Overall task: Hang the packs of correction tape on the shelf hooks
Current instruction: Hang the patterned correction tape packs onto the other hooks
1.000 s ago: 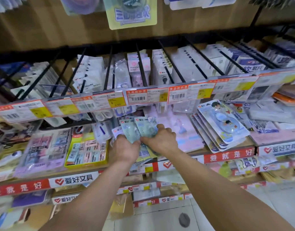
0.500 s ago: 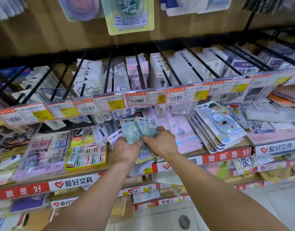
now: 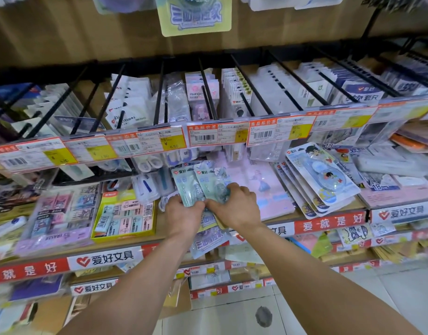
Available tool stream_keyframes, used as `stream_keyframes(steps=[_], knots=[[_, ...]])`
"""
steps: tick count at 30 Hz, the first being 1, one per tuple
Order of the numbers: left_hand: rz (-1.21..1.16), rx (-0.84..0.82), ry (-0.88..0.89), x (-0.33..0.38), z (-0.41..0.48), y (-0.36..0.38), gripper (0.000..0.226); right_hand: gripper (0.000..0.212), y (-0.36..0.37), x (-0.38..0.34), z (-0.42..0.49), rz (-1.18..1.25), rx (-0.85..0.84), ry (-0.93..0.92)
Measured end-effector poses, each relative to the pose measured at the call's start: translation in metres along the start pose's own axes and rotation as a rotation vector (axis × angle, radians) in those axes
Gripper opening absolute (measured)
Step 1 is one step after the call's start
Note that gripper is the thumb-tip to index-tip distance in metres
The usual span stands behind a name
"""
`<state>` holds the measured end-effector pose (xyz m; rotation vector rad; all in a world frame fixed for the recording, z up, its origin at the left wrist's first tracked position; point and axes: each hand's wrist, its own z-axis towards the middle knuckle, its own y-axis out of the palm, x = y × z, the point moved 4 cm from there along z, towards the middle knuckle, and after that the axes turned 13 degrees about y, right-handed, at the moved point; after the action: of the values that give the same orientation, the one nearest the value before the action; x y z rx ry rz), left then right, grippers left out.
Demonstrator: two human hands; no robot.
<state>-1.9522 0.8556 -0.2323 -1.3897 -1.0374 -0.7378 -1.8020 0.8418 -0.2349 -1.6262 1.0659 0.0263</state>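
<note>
Wide view: the shelf (image 3: 104, 258) runs the full width, the hooks (image 3: 208, 89) stick out above it, and the price strip (image 3: 208, 135) runs across the hook tips. Most hooks are loaded, and I can't tell which has room.

The packs (image 3: 198, 182) are a small teal fan held upright over the shelf, below the strip and well under the hooks. None of this bunch is hung yet.

My left hand (image 3: 184, 213) grips the bottom of the fan, curled round it. My right hand (image 3: 237, 206) pinches the front pack at its lower right, fingers (image 3: 232, 188) clamped on the card.

I read this as peeling one pack off the bunch. To do it well:
- Hold tight with the left so the rest don't spill.
- Slide the front pack up and clear, then re-grip it near the top.
- Bring the hang hole level with a hook tip.
- Come in from in front of the strip and push straight back along the hook.

The hole itself is too small to see here.
</note>
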Motion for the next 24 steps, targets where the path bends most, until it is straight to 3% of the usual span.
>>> stream_keyframes(steps=[7,11,14,19,24], knots=[[-0.046,-0.038,0.0,0.002,0.022,-0.001,0.039,0.069,0.002,0.0,-0.002,0.104,0.025,0.021],[-0.12,-0.082,0.019,0.019,0.034,0.009,0.024,0.068,-0.005,0.002,0.0,0.143,0.046,0.061],[-0.129,-0.108,0.025,0.027,0.041,0.016,0.013,0.081,-0.012,0.008,0.002,0.179,0.081,0.109],[-0.084,-0.098,-0.037,0.019,0.052,0.021,0.051,0.11,-0.023,0.032,-0.003,0.199,0.109,0.201],[-0.069,-0.078,-0.044,-0.003,0.067,0.026,0.067,0.109,-0.026,0.044,-0.022,0.22,0.049,0.261]])
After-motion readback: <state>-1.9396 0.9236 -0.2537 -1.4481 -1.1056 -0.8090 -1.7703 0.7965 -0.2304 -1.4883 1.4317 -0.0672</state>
